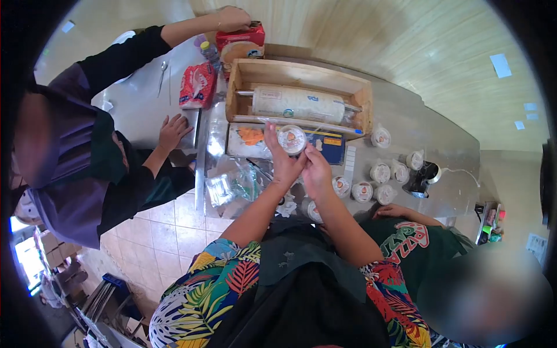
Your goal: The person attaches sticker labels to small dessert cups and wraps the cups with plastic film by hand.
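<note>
In front of me my left hand (281, 161) holds a small round tub (292, 139) with a clear lid and an orange-red mark on top. My right hand (317, 169) has its fingers closed at the tub's lower right edge, where clear plastic film seems to be gathered. Just beyond the hands, a wooden box (299, 68) carries a roll of plastic film (299, 103) on a metal rod. Several similar tubs (362, 191) stand on the metal table to the right.
Left of the box are a red-and-white packet (198, 85), a red box (241, 39) and a small bottle (209, 51). Crumpled clear plastic (246, 181) lies near the front edge. A black device (422, 178) sits at right. Co-workers stand on both sides.
</note>
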Demonstrator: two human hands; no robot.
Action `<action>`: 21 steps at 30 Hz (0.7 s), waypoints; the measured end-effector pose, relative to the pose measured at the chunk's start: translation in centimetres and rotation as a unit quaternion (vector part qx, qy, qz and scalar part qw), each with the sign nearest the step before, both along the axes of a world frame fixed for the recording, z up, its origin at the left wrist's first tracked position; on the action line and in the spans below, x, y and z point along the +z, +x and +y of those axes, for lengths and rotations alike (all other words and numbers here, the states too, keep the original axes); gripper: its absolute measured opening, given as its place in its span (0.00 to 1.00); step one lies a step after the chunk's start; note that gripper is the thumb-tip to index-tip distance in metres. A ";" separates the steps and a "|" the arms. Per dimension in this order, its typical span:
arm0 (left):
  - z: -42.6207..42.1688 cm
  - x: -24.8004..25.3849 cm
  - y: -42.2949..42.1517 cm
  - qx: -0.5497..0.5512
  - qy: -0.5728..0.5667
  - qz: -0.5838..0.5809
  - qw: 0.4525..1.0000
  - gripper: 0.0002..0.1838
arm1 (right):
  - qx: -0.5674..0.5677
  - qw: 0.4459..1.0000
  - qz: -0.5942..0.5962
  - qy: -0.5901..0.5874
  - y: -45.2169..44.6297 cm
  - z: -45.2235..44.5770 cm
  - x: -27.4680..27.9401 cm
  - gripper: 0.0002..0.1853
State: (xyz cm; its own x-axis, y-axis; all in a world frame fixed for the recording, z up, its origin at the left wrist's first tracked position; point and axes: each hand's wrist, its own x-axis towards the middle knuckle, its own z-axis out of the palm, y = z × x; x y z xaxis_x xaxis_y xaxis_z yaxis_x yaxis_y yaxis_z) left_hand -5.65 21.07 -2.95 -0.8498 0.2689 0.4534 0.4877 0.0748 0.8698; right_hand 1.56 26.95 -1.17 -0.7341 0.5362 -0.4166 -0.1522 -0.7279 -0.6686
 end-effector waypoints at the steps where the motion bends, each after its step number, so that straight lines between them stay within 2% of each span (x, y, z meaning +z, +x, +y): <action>1: -0.2 0.3 -0.2 -0.002 -0.037 0.004 0.999 0.54 | -0.009 0.999 0.002 -0.040 0.0 -0.1 0.3 0.20; 2: -0.3 0.6 -0.2 -0.003 -0.075 0.008 0.997 0.52 | -0.018 0.996 0.005 -0.082 0.2 -0.1 0.6 0.20; 4: -0.2 0.8 -0.3 0.008 -0.072 0.001 0.997 0.49 | -0.006 0.996 -0.012 -0.083 0.8 0.3 0.6 0.20; 6: -0.4 0.8 -0.4 0.006 -0.071 -0.056 0.996 0.44 | 0.033 0.991 0.001 -0.127 1.8 1.1 0.6 0.20; 8: -0.5 0.9 -0.2 0.001 -0.052 -0.065 0.997 0.41 | 0.034 0.993 -0.035 -0.107 3.0 2.5 1.8 0.19; 9: -0.8 1.2 -0.1 0.004 -0.090 -0.051 0.995 0.40 | 0.013 0.993 -0.095 0.063 3.8 3.7 1.6 0.16; 10: -1.0 1.4 0.1 0.006 -0.126 -0.037 0.991 0.39 | -0.007 0.961 -0.151 0.233 4.8 5.1 1.5 0.14; 12: -1.1 1.4 0.1 0.005 -0.112 -0.048 0.993 0.39 | -0.057 0.894 -0.200 0.396 6.2 9.6 -0.7 0.08; 13: -1.1 1.0 0.1 0.008 -0.126 -0.025 0.992 0.39 | -0.063 0.892 -0.188 0.407 5.8 11.5 -0.2 0.08; 15: -1.0 0.5 0.1 0.015 -0.138 -0.007 0.990 0.39 | -0.066 0.763 -0.246 0.595 5.4 13.8 0.4 0.07; 16: -0.8 0.8 0.1 0.016 -0.139 -0.010 0.990 0.39 | -0.062 0.762 -0.248 0.595 4.6 13.8 1.5 0.07; 18: -0.9 1.2 0.7 0.025 -0.125 -0.024 0.991 0.38 | -0.028 0.737 -0.176 0.652 1.8 12.7 4.3 0.06; 21: -1.1 1.1 0.6 0.034 -0.127 -0.004 0.991 0.38 | 0.012 0.732 -0.180 0.657 0.2 12.0 3.7 0.06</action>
